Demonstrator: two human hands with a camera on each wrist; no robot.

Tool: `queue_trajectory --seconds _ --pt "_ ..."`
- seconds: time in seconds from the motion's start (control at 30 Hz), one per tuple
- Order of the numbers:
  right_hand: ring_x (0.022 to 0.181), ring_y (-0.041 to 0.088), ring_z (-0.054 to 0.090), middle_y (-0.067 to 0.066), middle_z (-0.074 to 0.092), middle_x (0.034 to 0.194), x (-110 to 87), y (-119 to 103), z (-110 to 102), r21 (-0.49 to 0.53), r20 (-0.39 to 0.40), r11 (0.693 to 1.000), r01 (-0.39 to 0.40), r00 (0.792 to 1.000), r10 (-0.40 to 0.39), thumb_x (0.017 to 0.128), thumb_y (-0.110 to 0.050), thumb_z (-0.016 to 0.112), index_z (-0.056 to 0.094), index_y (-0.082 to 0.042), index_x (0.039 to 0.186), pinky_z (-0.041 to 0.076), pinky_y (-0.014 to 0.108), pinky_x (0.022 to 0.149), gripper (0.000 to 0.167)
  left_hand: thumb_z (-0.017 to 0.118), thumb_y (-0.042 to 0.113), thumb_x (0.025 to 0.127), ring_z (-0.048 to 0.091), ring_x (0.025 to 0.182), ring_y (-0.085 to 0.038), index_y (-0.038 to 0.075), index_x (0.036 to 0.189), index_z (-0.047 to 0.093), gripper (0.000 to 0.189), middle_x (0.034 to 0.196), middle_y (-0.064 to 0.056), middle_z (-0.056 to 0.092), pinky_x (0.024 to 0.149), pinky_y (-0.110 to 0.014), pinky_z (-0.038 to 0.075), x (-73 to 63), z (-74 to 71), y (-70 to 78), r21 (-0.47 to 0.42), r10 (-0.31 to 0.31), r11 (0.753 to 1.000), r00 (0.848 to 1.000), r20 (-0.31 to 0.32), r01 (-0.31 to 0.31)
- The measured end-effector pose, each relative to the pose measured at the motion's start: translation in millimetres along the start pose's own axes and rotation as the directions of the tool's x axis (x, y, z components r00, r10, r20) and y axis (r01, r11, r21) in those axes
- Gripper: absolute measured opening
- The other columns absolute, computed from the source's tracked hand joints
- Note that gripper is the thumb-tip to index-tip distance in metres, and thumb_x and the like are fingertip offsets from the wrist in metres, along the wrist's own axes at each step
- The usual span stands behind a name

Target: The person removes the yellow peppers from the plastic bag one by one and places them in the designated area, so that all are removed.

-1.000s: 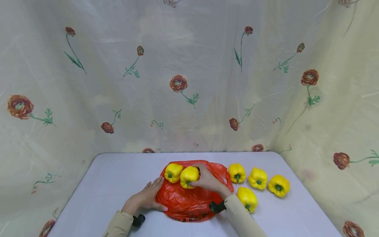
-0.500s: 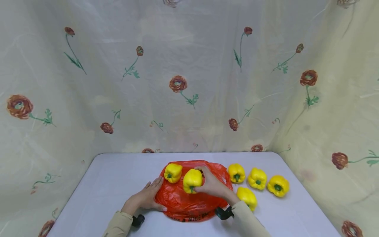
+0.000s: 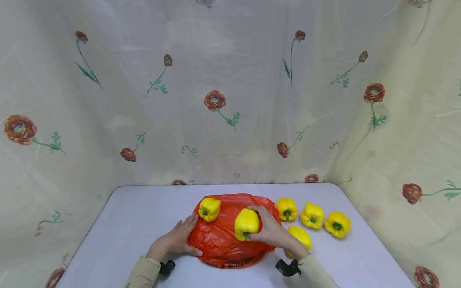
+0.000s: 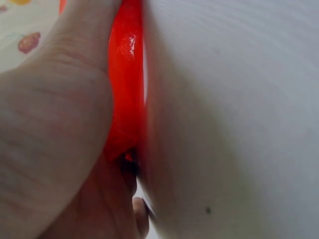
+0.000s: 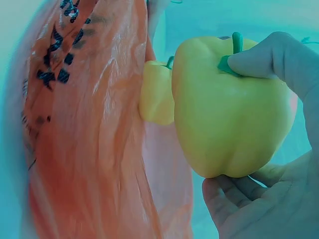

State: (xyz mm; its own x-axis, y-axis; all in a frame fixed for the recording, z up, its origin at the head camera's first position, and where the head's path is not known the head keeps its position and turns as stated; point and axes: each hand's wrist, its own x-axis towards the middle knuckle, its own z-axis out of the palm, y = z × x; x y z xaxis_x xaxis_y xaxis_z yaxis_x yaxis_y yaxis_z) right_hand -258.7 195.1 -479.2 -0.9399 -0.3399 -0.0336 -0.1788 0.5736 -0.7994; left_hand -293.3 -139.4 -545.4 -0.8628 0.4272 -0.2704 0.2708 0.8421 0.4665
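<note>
My right hand (image 3: 270, 230) grips a yellow bell pepper (image 3: 246, 225) over the right part of a red plastic bag (image 3: 219, 240). In the right wrist view the thumb lies by the green stem of the held bell pepper (image 5: 229, 109), and the fingers curl under its far end. Spread flat, my left hand (image 3: 180, 238) rests against the bag's left edge. Another yellow bell pepper (image 3: 209, 209) sits on the bag's upper left. The left wrist view shows the palm (image 4: 55, 114) beside the red plastic (image 4: 127, 74); most fingertips are hidden there.
To the bag's right stand three yellow bell peppers, the nearest one (image 3: 286, 209) close to its edge. One more bell pepper (image 3: 299, 237) is partly covered by my right forearm. The white table (image 3: 144, 208) ends at a flowered curtain (image 3: 252, 132).
My right hand has lifted the bell pepper from beside the other one on the bag and carried it right and toward me. The left hand stays in place.
</note>
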Motion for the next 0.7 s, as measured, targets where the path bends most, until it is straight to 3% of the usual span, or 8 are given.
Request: queue_trajectory --seconds 0.27,0.7 --pt "0.114 0.025 0.048 0.004 0.043 0.136 -22.1 10 -21 0.007 -0.023 1.000 0.003 1.000 -0.003 0.074 -0.024 0.081 0.035 -0.023 0.140 0.045 0.050 0.098 0.080 0.076 0.065 0.066 0.010 0.150 -0.030 0.006 0.155 0.014 0.123 0.163 -0.011 0.009 0.121 -0.054 0.009 -1.4 -1.9 2.4 -0.004 -0.006 1.000 1.000 0.001 0.006" --pt "0.120 0.033 0.045 0.013 0.037 0.144 -62.0 34 -62 -0.017 -0.086 0.997 -0.081 0.993 0.079 0.075 -0.024 0.079 0.030 -0.019 0.144 0.046 0.055 0.098 0.084 0.075 0.067 0.065 0.010 0.150 -0.029 0.008 0.155 0.014 0.124 0.163 -0.010 0.010 0.121 -0.055 0.009 -0.1 -0.5 3.3 -0.003 -0.023 1.000 1.000 -0.001 0.023"
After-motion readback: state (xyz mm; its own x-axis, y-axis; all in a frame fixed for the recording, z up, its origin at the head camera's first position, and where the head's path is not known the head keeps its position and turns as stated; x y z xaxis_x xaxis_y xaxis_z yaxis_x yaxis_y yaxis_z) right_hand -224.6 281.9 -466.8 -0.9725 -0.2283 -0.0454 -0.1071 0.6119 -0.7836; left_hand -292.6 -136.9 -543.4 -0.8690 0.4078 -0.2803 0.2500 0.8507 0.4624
